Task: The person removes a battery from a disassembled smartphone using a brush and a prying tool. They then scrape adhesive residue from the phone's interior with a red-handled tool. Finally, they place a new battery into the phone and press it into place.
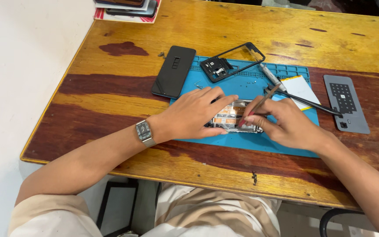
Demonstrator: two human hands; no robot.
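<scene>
An opened phone body (232,117), with its inner parts bared, lies on a blue repair mat (259,140). My left hand (196,115) lies flat over its left end and presses it down. My right hand (286,125) grips a thin stick-like tool (262,102), tip down on the phone's middle. A square-faced watch (144,132) sits on my left wrist.
On the wooden table (224,30): a dark phone back cover (174,71) left of the mat, a black phone frame (232,61), a screwdriver (272,76), a white battery (300,89), black tweezers (310,102), a grey pad (346,103) at right. Stacked items (126,8) lie far left.
</scene>
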